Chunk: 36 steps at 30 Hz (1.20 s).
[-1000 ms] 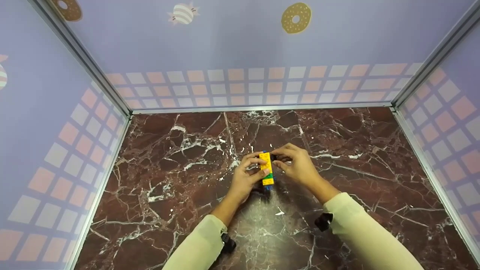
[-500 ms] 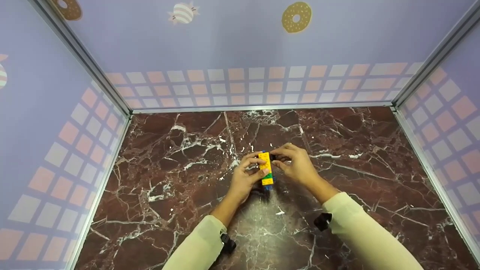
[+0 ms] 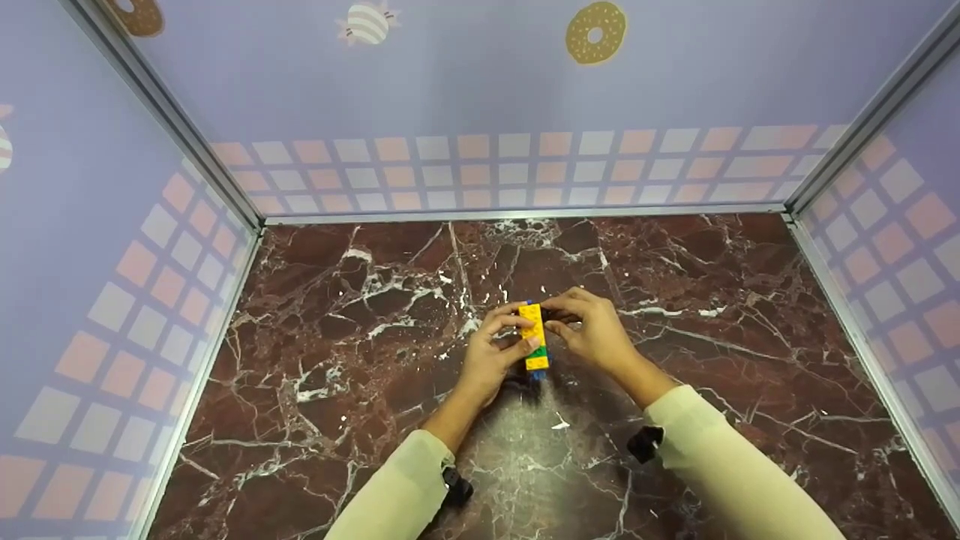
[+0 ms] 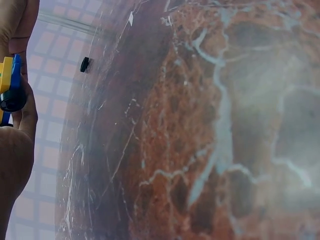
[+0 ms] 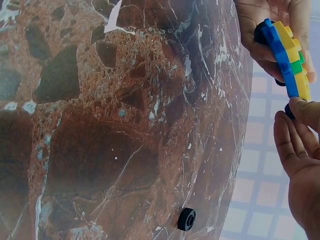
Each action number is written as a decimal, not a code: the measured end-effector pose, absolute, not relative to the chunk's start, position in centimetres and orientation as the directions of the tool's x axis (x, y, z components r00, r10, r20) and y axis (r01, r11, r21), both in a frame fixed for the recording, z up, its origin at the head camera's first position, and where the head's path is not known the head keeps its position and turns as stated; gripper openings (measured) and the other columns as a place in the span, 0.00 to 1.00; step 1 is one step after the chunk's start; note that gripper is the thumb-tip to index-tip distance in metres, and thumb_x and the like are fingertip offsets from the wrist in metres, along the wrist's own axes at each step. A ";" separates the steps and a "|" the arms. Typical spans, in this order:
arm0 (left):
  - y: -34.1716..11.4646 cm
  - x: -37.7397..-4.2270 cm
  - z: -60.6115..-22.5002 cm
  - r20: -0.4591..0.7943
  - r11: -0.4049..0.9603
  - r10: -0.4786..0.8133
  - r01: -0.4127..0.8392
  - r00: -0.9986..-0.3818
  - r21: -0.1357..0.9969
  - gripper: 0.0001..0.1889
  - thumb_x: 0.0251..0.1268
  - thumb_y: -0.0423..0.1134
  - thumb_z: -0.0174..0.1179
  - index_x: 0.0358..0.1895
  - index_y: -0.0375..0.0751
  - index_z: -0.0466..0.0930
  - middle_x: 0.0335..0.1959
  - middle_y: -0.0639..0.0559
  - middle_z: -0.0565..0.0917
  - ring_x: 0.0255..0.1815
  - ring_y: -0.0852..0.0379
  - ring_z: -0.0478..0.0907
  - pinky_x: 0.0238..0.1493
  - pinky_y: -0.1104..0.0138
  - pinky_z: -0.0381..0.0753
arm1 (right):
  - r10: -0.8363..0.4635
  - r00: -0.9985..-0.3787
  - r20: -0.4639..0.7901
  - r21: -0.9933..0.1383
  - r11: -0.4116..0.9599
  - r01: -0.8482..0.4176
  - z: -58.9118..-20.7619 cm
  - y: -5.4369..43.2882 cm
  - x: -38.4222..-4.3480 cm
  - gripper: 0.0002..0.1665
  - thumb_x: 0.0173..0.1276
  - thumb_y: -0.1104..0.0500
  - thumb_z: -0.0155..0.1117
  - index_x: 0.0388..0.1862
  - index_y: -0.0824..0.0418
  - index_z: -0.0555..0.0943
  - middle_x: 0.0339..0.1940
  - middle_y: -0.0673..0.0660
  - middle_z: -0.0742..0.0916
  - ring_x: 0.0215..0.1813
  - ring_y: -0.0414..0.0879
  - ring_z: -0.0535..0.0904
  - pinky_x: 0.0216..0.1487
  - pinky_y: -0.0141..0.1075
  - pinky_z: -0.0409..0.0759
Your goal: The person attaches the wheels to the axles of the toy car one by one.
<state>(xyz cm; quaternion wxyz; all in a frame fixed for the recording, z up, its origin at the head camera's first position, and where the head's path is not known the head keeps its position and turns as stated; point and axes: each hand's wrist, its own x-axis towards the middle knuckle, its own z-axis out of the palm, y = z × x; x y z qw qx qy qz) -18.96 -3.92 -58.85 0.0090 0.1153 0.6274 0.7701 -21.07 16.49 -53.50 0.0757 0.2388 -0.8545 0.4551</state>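
In the head view my left hand (image 3: 486, 356) grips a toy brick car (image 3: 535, 363) from its left side, thumb and fingers on top. Yellow bricks and one green brick sit on its blue base (image 5: 279, 47). Black wheels show along the base, among them a wheel (image 4: 13, 100) in the left wrist view and a wheel (image 5: 260, 32) in the right wrist view. At the car's far right corner, my right hand (image 3: 596, 334) pinches a small black wheel (image 5: 289, 111) against the blue base, between thumb and fingertips.
A loose black wheel (image 5: 187, 219) lies on the dark red marbled table (image 3: 360, 420), apart from the hands. Patterned lilac panels (image 3: 480, 90) stand at the back and both sides. A metal strip (image 3: 420, 218) runs along the table's far edge.
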 end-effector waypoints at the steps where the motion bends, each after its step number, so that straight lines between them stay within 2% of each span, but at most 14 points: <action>1: -3.9 -18.9 -58.9 0.162 -0.213 0.158 0.127 -0.974 0.969 0.14 0.67 0.23 0.73 0.52 0.21 0.84 0.78 0.31 0.73 0.71 0.49 0.78 0.65 0.62 0.91 | -0.340 -0.876 0.343 -0.742 0.474 -0.474 -53.6 16.5 -21.1 0.19 0.67 0.75 0.78 0.57 0.70 0.90 0.46 0.64 0.89 0.48 0.61 0.94 0.53 0.45 0.96; 7: -3.8 -18.7 -59.2 0.147 -0.226 0.154 0.110 -0.977 0.968 0.14 0.67 0.21 0.73 0.53 0.19 0.83 0.78 0.31 0.74 0.73 0.48 0.77 0.64 0.62 0.91 | -0.334 -0.889 0.314 -0.752 0.484 -0.448 -54.1 16.8 -20.9 0.19 0.68 0.73 0.78 0.57 0.69 0.90 0.47 0.64 0.89 0.49 0.60 0.94 0.53 0.42 0.96; 14: -3.9 -18.7 -59.1 0.150 -0.242 0.157 0.109 -0.976 0.964 0.15 0.68 0.22 0.72 0.54 0.19 0.83 0.78 0.31 0.73 0.69 0.50 0.79 0.62 0.63 0.92 | -0.331 -0.890 0.313 -0.767 0.465 -0.442 -54.1 16.8 -20.9 0.19 0.68 0.74 0.78 0.58 0.69 0.90 0.50 0.65 0.90 0.50 0.60 0.94 0.53 0.40 0.96; 20: -3.9 -18.9 -59.2 0.121 -0.257 0.156 0.078 -0.980 0.963 0.16 0.68 0.23 0.73 0.55 0.20 0.82 0.78 0.35 0.74 0.66 0.50 0.82 0.60 0.64 0.93 | -0.339 -0.875 0.346 -0.750 0.460 -0.475 -54.1 16.8 -21.1 0.19 0.68 0.73 0.79 0.58 0.68 0.90 0.51 0.64 0.90 0.48 0.58 0.93 0.51 0.44 0.96; 24: -3.9 -19.1 -59.2 0.113 -0.258 0.149 0.072 -0.982 0.964 0.16 0.68 0.23 0.73 0.55 0.20 0.82 0.78 0.35 0.74 0.65 0.50 0.82 0.59 0.65 0.92 | -0.346 -0.860 0.376 -0.701 0.500 -0.508 -54.2 17.2 -21.4 0.21 0.67 0.70 0.81 0.58 0.65 0.91 0.53 0.62 0.92 0.47 0.60 0.92 0.50 0.50 0.96; 27: -4.1 -19.3 -59.1 0.112 -0.264 0.137 0.073 -0.984 0.962 0.16 0.68 0.23 0.72 0.55 0.19 0.82 0.78 0.33 0.73 0.62 0.51 0.82 0.58 0.66 0.92 | -0.349 -0.857 0.379 -0.653 0.556 -0.515 -54.3 17.8 -21.7 0.23 0.66 0.68 0.82 0.60 0.63 0.91 0.55 0.62 0.92 0.52 0.63 0.90 0.54 0.55 0.93; 31: -4.2 -19.4 -59.0 0.107 -0.272 0.122 0.070 -0.987 0.960 0.16 0.67 0.21 0.72 0.54 0.18 0.81 0.78 0.31 0.72 0.59 0.50 0.83 0.55 0.67 0.92 | -0.336 -0.873 0.353 -0.606 0.629 -0.487 -54.9 18.8 -22.1 0.24 0.64 0.67 0.83 0.60 0.64 0.90 0.57 0.63 0.91 0.58 0.63 0.88 0.64 0.57 0.89; 36: -4.3 -19.4 -59.0 0.095 -0.267 0.113 0.062 -0.989 0.962 0.17 0.66 0.21 0.73 0.54 0.19 0.81 0.78 0.33 0.74 0.60 0.47 0.83 0.55 0.66 0.92 | -0.314 -0.888 0.336 -0.575 0.678 -0.458 -56.1 20.4 -22.5 0.22 0.65 0.68 0.81 0.59 0.66 0.90 0.56 0.64 0.91 0.60 0.66 0.85 0.67 0.61 0.86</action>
